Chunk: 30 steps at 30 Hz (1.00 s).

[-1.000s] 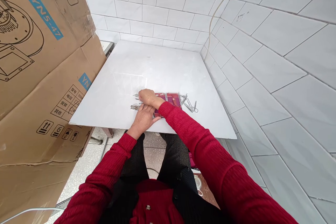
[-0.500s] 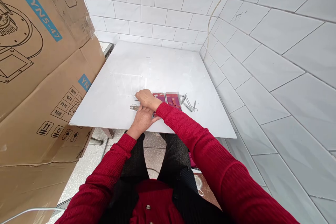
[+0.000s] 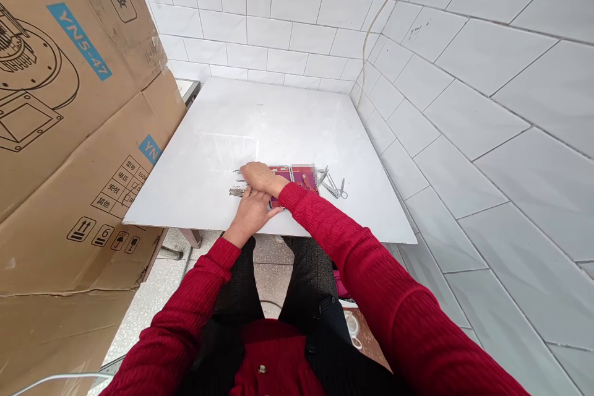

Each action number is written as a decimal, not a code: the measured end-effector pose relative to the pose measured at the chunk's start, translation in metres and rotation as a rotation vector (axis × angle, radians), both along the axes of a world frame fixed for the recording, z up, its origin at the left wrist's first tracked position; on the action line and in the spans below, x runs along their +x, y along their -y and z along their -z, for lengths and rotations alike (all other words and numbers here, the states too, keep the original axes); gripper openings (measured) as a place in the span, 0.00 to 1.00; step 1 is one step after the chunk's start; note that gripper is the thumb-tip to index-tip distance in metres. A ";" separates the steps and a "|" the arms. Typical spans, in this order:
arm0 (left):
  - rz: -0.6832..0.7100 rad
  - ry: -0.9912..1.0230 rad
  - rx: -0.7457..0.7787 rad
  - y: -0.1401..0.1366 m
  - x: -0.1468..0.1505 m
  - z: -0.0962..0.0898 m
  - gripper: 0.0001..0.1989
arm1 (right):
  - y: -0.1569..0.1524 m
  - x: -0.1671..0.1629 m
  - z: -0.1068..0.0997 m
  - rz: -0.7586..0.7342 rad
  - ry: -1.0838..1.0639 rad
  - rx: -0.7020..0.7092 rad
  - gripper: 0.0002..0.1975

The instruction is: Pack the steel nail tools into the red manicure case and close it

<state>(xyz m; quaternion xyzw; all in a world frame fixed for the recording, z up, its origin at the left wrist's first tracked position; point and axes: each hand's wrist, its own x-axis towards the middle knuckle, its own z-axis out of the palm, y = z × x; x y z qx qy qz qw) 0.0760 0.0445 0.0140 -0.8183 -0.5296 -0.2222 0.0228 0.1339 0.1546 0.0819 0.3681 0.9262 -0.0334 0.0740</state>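
The open red case (image 3: 301, 178) lies by the white board (image 3: 288, 117)'s near edge, long axis left-to-right, metal tools (image 3: 331, 189) splayed at its right. Left hand (image 3: 252, 211) and, just beyond, right hand (image 3: 258, 176) cover its left part (can't tell their grip).

Bright light leaves pale glare on the tabletop (image 3: 297, 117).

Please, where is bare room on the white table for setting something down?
The tabletop is bare toward the back wall and, at left, beside the cardboard box. Crowded: the front middle, with left hand, right hand, red case and metal tools.
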 end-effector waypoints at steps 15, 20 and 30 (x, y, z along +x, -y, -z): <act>-0.029 -0.088 -0.040 -0.002 0.004 -0.005 0.31 | -0.045 0.095 0.037 0.464 -1.251 -0.521 0.29; -0.029 -0.091 -0.029 -0.002 0.004 -0.004 0.31 | -0.042 0.111 0.049 0.547 -1.382 -0.587 0.22; -0.032 -0.102 -0.032 -0.002 0.003 -0.004 0.32 | -0.045 0.106 0.055 0.553 -1.197 -0.509 0.21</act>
